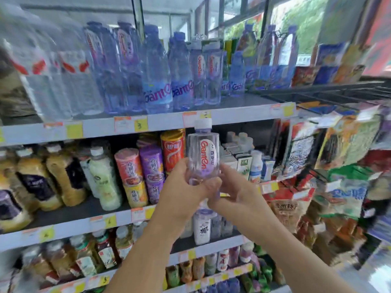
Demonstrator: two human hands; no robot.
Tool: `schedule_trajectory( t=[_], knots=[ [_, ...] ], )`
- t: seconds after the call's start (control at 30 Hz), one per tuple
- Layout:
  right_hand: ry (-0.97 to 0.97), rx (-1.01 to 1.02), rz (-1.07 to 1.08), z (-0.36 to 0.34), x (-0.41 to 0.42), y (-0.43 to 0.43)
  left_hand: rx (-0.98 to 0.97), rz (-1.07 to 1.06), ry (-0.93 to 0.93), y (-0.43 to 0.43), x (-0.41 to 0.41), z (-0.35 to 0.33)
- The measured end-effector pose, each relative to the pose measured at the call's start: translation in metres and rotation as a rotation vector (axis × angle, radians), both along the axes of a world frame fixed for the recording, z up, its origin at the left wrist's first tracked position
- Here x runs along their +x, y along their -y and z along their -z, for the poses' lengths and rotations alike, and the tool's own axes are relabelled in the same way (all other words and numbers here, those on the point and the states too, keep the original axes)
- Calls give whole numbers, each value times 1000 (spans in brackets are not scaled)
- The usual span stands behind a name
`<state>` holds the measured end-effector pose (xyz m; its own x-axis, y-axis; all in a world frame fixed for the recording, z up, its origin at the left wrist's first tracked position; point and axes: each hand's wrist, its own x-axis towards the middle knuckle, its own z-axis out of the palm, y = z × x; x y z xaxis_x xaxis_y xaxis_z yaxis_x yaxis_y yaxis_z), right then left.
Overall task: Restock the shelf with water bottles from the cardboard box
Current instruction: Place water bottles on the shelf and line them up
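A small clear water bottle (202, 154) with a white cap and a red-and-purple label stands upright in front of the shelves, held by both hands. My left hand (183, 187) grips its lower part from the left. My right hand (230, 192) holds its base from the right. Just above it runs the top shelf (249, 116), where several matching small bottles (206, 76) and larger blue-capped water bottles (157, 77) stand in rows. The cardboard box is out of view.
Price tags line the shelf edges. The middle shelf (80, 218) holds drink bottles, cans and cartons, and lower shelves hold more bottled drinks. Snack bags (347, 157) hang on a wire rack to the right. Windows are behind the top shelf.
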<state>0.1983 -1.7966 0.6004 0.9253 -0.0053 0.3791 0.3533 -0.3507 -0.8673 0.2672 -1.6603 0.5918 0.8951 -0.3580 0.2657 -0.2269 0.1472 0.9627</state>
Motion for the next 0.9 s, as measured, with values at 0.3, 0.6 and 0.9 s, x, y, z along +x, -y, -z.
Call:
schedule_trajectory(
  t=[0.3,0.6,0.9],
  knots=[
    [138,-71,47,-51,43,47,-35,-67,157,50,32,-59],
    [165,-112,56,-125,118,108,81,-199,314,102,74,-130],
    [134,-195,183,-159,200,104,145,-360,233,76,100,-139]
  ],
)
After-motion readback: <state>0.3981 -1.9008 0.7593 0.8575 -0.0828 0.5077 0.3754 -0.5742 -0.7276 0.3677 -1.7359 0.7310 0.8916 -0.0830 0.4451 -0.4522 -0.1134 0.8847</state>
